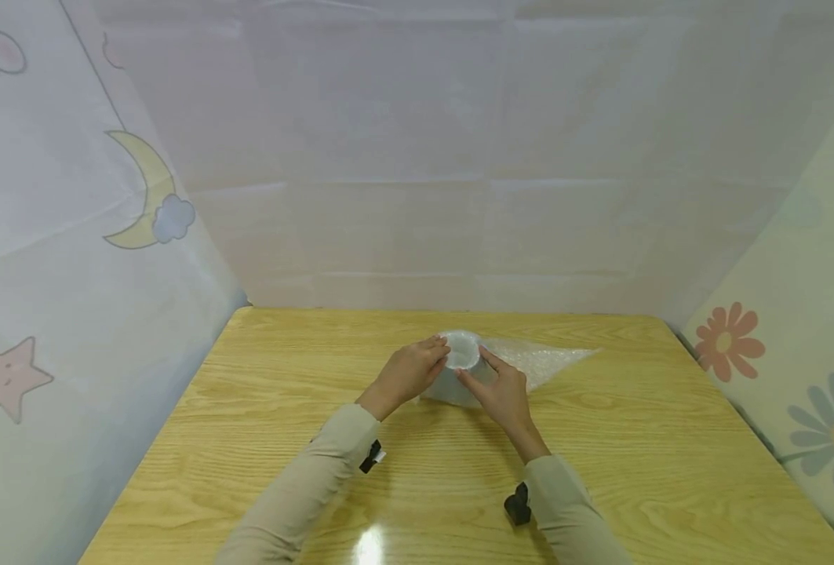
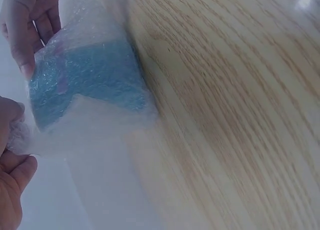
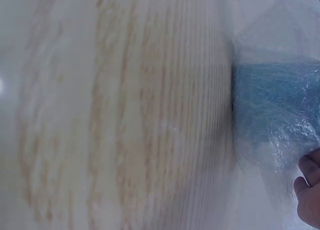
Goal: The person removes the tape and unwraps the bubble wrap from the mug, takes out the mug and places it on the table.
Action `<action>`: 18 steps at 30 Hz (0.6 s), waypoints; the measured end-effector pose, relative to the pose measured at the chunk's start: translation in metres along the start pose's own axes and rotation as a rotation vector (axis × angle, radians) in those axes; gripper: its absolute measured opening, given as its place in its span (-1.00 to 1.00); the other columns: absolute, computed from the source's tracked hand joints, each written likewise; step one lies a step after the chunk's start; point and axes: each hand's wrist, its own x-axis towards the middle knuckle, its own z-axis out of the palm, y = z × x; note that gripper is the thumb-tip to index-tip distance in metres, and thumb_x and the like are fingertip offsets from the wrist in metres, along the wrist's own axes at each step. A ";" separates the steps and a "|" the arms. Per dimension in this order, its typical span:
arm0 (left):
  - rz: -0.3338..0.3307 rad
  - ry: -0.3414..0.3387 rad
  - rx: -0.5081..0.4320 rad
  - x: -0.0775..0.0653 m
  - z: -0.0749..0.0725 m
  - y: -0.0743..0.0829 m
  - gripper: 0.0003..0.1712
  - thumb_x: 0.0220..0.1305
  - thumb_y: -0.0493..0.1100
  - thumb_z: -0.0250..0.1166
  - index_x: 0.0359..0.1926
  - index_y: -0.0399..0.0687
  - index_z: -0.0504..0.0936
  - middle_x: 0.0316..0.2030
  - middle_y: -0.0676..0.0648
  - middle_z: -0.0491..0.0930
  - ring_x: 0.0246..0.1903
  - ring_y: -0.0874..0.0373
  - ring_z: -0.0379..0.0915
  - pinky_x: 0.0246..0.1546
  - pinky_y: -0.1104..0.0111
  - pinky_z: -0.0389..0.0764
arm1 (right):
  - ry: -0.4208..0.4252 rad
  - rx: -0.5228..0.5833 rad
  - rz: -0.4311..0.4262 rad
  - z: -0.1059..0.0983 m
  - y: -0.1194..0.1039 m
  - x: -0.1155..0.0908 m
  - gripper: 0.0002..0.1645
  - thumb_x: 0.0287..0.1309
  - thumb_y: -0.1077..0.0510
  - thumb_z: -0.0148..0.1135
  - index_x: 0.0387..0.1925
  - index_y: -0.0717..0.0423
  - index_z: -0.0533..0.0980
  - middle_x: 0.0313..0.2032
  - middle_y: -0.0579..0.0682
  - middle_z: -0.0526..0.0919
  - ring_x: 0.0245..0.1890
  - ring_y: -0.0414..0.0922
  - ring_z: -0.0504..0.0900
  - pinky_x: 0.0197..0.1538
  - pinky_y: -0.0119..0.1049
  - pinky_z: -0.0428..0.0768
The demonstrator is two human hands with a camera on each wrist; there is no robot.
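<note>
A cup-like cylinder (image 1: 463, 350) with a round whitish opening stands on the table, wrapped in bubble wrap (image 2: 90, 115). Through the film its blue side (image 3: 280, 89) shows in both wrist views. On the near left of the rim is my left hand (image 1: 409, 372), which pinches a crumpled bit of the wrap, plainest in the left wrist view. My right hand (image 1: 504, 394) holds the cylinder at its right side, thumb and fingers at the rim. A tail of bubble wrap trails to the right behind that hand. Whatever lies inside the opening cannot be made out.
The wood-grain table (image 1: 282, 369) has a pale sheet wall (image 1: 388, 196) behind it and printed cloth walls on both sides. A dark wrist camera (image 1: 518, 504) hangs by the right sleeve, and another is by the left cuff.
</note>
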 end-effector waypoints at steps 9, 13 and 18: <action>0.004 0.062 -0.040 -0.002 0.004 -0.001 -0.76 0.35 -0.30 0.23 -0.02 -0.32 0.65 0.00 -0.24 0.61 0.04 -0.03 0.54 -0.05 0.29 0.58 | 0.005 -0.004 0.004 0.000 0.000 0.000 -0.15 0.02 -0.10 0.48 0.21 0.36 0.44 0.11 0.35 0.47 -0.84 -0.39 -0.01 -0.08 0.02 0.60; -0.004 0.100 -0.064 -0.003 0.007 -0.002 -0.77 0.34 -0.33 0.23 -0.03 -0.34 0.65 -0.02 -0.25 0.62 0.03 -0.04 0.55 -0.03 0.29 0.57 | 0.003 -0.009 0.004 0.000 0.000 0.000 -0.14 0.02 -0.11 0.47 0.21 0.36 0.43 0.11 0.35 0.46 -0.83 -0.42 -0.14 -0.18 -0.03 0.60; -0.012 0.164 -0.107 -0.003 0.009 -0.002 -0.79 0.32 -0.36 0.24 -0.06 -0.36 0.65 -0.06 -0.27 0.63 -0.01 -0.07 0.57 -0.06 0.27 0.59 | 0.005 -0.018 0.001 0.000 -0.001 0.000 -0.15 0.03 -0.10 0.47 0.20 0.37 0.44 -0.02 0.38 0.57 -0.81 -0.42 -0.15 -0.45 -0.26 0.49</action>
